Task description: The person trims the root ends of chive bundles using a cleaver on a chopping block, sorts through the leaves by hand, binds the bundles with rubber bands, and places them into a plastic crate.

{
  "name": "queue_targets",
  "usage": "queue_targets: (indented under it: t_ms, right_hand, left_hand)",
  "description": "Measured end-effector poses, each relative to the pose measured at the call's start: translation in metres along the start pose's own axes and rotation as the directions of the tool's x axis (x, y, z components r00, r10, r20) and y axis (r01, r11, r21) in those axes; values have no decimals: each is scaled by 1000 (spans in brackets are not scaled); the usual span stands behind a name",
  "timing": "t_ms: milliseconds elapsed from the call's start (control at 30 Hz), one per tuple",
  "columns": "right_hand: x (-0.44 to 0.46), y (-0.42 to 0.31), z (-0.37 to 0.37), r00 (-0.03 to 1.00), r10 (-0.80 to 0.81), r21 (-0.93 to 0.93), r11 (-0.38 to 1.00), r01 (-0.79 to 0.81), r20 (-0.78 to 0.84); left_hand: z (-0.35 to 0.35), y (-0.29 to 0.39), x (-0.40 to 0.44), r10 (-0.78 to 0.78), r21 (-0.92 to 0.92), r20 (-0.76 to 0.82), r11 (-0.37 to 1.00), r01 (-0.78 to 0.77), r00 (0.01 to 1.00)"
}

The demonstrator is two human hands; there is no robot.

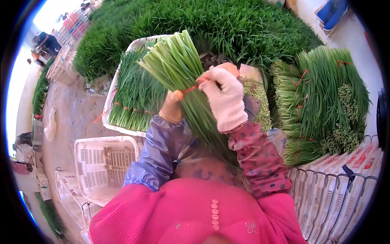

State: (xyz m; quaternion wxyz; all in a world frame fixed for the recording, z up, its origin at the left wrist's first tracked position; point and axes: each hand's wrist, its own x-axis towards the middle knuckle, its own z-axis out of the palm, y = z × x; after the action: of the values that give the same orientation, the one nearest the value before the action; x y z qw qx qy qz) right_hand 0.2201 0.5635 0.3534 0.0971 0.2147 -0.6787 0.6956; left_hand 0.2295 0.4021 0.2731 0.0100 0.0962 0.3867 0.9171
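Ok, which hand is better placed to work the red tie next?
Probably the right hand: its gloved fingers are already at the red tie, while the left hand seems occupied steadying the bundle of green stalks from the other side.

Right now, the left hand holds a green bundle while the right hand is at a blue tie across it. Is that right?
Not quite: the head view shows that the tie is red, not blue. The left hand does hold the green bundle, and the right hand is at the tie.
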Motion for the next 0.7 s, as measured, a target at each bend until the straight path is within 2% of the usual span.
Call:
queue_targets:
  t_ms: [33, 67, 133, 167, 200, 233, 267, 300, 333, 367, 400, 433, 467, 500, 533, 600, 667, 700]
  right_hand:
    - [1, -8, 4, 976, 198, 252, 952, -171, -86]
    - [-3, -22, 3, 937, 340, 524, 814, -250, -81]
    - [-13, -22, -19, 999, 42, 227, 973, -47, 28]
    - [-18, -30, -34, 977, -32, 143, 990, 2, 212]
    - [-22, -47, -47, 913, -90, 70, 995, 68, 397]
    - [-29, -58, -55, 844, -111, 63, 994, 92, 524]
    - [-38, -62, -63, 735, -58, 169, 983, -78, 675]
    - [-37, -66, -65, 557, -278, 382, 921, -76, 783]
    - [-48, -68, -64, 493, -351, 462, 879, -120, 796]
    - [-53, -74, -68, 434, -345, 419, 904, -86, 833]
    - [-55, -79, -73, 373, -336, 378, 925, -42, 865]
    - [-50, -80, -75, 413, -392, 430, 903, 0, 823]
    - [-48, -80, -76, 606, -308, 309, 945, 106, 734]
    - [-45, -80, -77, 768, -208, 150, 978, 146, 606]
    - [-50, -74, -74, 918, -22, -55, 997, 47, 395]
    - [-35, -50, -59, 981, -77, -290, 949, 127, 178]
    - [-26, -28, -44, 977, -121, -313, 934, 171, 174]
    - [-23, -19, -37, 971, -160, -342, 915, 214, 179]
  left_hand:
    - [5, 2, 0, -8, -13, 16, 1000, 9, 1000]
    - [10, 4, -2, -18, -26, 30, 999, 19, 999]
    - [14, 6, -1, -13, 48, 35, 999, 12, 999]
    - [10, 4, 1, -6, 75, 72, 997, 1, 997]
    - [6, 2, 3, 4, 103, 107, 995, -15, 994]
    - [1, 4, 5, 8, 195, 150, 980, -37, 989]
    - [-4, 2, 7, 34, 191, 155, 979, -63, 987]
    - [-8, 0, 9, 59, 188, 161, 978, -90, 985]
    - [-8, -3, 6, 92, 190, 94, 976, -108, 991]
    - [-12, -7, 3, 86, 184, 88, 978, -101, 992]
    - [-16, -7, 1, 22, 143, 23, 989, -25, 1000]
    - [-18, -7, 2, -43, 101, -32, 994, 46, 999]
    - [-18, -9, 3, -49, 103, -23, 993, 51, 999]
    - [-8, -7, 0, -34, 83, 5, 996, 34, 999]
    - [0, -5, -2, -20, 62, 31, 998, 18, 999]
    - [1, -1, -6, -55, 93, 52, 994, 50, 997]
    - [-3, -4, -9, -85, 78, 27, 993, 83, 996]
    - [-12, -4, -11, -96, 154, 14, 984, 93, 995]
